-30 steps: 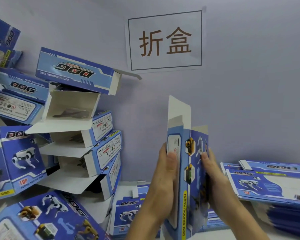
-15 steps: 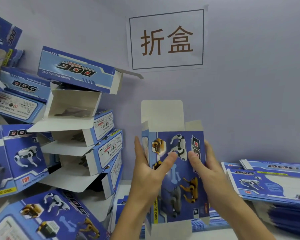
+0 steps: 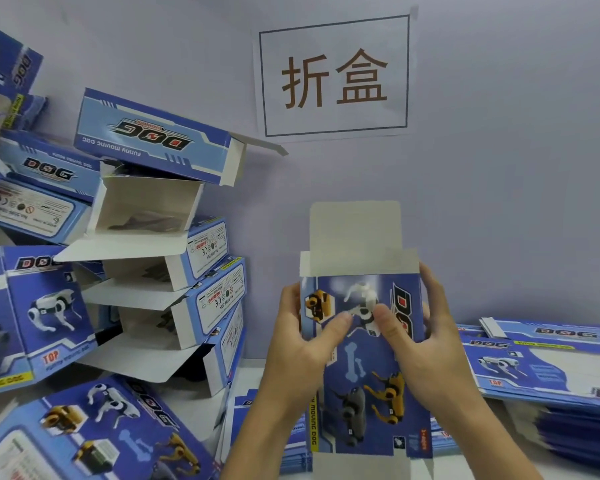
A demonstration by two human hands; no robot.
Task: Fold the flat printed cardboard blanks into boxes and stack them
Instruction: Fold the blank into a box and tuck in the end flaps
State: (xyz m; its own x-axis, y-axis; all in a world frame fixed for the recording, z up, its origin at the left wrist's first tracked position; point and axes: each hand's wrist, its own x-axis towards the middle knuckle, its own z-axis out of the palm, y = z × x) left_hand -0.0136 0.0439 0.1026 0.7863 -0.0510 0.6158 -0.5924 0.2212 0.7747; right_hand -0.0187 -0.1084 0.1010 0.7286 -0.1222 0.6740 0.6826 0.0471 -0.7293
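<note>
Lilac wall with a printed sign (image 3: pixel 334 76) behind. Below it, half-opened box (image 3: pixel 364 358) held upright, top flap raised for tucking; left hand (image 3: pixel 300 355) and right hand (image 3: pixel 426 344) gripping its sides, thumbs on the front. Folded boxes (image 3: pixel 160 237) left, flat blanks (image 3: pixel 548 368) right.

White paper sign (image 3: pixel 334 76) with brown characters taped on grey wall (image 3: pixel 499 168)

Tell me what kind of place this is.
Probably a packing or box-folding workstation. A wall sign reads "fold boxes" in Chinese, folded boxes are piled on the left, and flat blanks are stacked on the right.
</note>
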